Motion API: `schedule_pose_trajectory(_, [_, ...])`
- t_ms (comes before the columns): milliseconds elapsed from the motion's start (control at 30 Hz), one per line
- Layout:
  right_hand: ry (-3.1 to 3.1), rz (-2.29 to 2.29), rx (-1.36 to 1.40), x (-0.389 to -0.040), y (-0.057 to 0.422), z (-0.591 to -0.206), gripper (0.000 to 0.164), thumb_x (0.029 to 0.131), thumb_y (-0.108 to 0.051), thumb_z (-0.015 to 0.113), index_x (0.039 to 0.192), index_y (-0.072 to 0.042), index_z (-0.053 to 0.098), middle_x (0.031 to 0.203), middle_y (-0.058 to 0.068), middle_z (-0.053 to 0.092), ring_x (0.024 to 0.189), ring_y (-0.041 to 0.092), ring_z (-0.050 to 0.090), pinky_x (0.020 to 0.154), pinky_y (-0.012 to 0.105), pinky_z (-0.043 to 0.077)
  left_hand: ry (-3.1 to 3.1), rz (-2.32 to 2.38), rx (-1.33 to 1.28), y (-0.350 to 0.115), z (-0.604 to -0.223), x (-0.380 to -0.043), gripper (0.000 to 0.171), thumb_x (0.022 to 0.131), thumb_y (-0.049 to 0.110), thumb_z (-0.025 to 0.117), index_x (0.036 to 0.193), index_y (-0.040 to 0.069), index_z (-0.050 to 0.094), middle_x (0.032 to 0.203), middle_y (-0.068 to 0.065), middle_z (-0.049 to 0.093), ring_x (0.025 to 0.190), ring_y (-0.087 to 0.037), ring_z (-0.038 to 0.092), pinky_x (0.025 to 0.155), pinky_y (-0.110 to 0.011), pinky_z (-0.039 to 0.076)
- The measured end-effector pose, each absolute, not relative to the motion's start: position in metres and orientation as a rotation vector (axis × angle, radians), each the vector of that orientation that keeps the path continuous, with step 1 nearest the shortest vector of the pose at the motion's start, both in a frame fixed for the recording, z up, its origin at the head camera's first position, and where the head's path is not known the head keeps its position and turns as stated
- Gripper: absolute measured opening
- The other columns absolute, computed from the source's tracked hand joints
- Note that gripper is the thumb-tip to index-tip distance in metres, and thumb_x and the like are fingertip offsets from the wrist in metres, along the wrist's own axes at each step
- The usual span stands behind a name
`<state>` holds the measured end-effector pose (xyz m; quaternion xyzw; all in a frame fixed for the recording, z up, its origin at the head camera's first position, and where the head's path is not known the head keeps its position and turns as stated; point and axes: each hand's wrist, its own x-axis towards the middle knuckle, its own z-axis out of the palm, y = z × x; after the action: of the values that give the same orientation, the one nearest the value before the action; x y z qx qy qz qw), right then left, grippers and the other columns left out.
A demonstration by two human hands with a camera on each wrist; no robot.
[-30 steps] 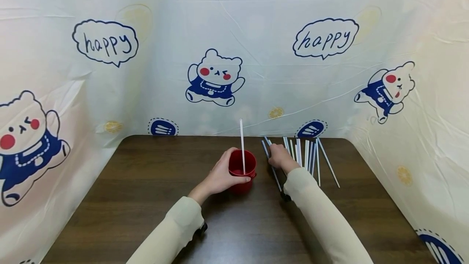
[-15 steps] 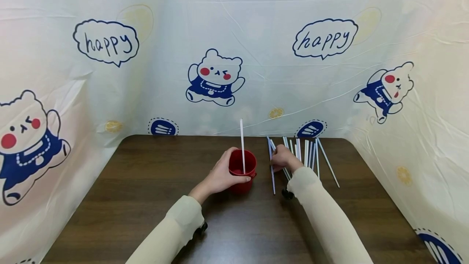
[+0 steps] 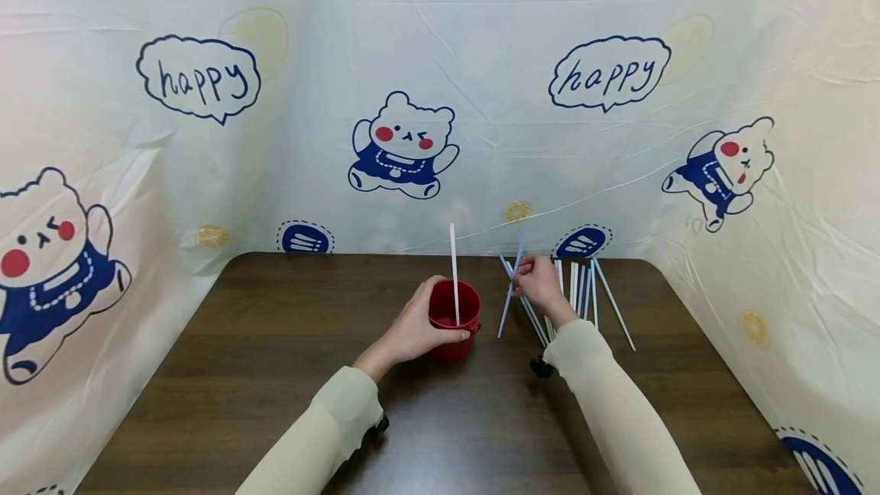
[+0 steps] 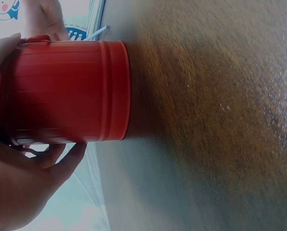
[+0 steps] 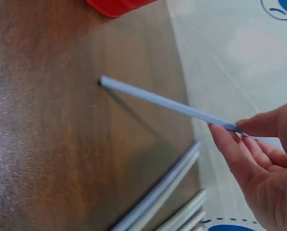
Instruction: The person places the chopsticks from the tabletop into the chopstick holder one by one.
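My left hand grips a red bucket-shaped cup that stands on the table, its thumb over the near side of the rim. A single white straw leans upright inside the cup. In the left wrist view the ribbed red wall of the cup fills the space between thumb and fingers. To the right of the cup, my right hand pinches a light blue straw between thumb and fingertips. That straw is tilted, its upper end raised and its lower end low over the table.
Several white and blue straws lie side by side on the right of the brown table, partly hidden under my right hand and sleeve. One straw lies at an angle at their right end. A printed curtain hangs behind and beside the table.
My right hand has picked up a blue straw that lay at the left of the row and tilted it upward, shifting slightly right and away from me. The left hand and cup stay still.
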<state>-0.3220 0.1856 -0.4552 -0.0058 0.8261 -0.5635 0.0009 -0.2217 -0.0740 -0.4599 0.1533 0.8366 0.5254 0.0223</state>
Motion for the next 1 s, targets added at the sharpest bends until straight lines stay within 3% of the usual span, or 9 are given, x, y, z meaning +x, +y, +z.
schedule_pose_trajectory(133, [2.614,-1.899,-0.045,-0.32,0.188,-0.44,0.029,0.09,0.012,0.062,0.117,0.012,0.053,0.102,0.02,0.06,0.086,0.035,0.069,0.076,0.049,0.061,2.587,1.626,0.484,-0.074,-0.459,-0.222,0.092,0.075,0.031,0.091,0.149,0.02,0.038,0.141,-0.001,0.052,0.127,-0.026,0.051,0.09,-0.045,0.057])
schedule_pose_trajectory(233, [2.571,-1.998,-0.064,-0.318,0.19,-0.428,0.031,0.092,0.008,0.063,0.121,0.011,0.052,0.102,0.017,0.059,0.085,0.029,0.07,0.079,0.05,0.061,2.581,1.637,0.504,-0.073,-0.46,-0.222,0.09,0.076,0.03,0.091,0.148,0.019,0.038,0.141,-0.003,0.052,0.128,-0.028,0.051,0.09,-0.045,0.057])
schedule_pose_trajectory(600, [2.433,-2.251,-0.212,-0.31,0.181,-0.381,0.031,0.097,0.002,0.063,0.124,0.009,0.05,0.101,0.011,0.056,0.082,0.018,0.069,0.078,0.044,0.062,2.626,1.63,0.499,-0.073,-0.46,-0.224,0.093,0.073,0.031,0.092,0.148,0.018,0.04,0.141,-0.003,0.053,0.128,-0.029,0.052,0.09,-0.045,0.057])
schedule_pose_trajectory(1000, [2.39,-2.343,-0.432,-0.29,0.162,-0.357,0.034,0.097,0.006,0.061,0.128,0.008,0.046,0.103,0.016,0.058,0.082,0.02,0.068,0.073,0.042,0.063,2.613,1.65,0.371,-0.069,-0.452,-0.221,0.093,0.073,0.041,0.092,0.148,0.019,0.042,0.141,-0.003,0.054,0.128,-0.026,0.052,0.089,-0.048,0.058])
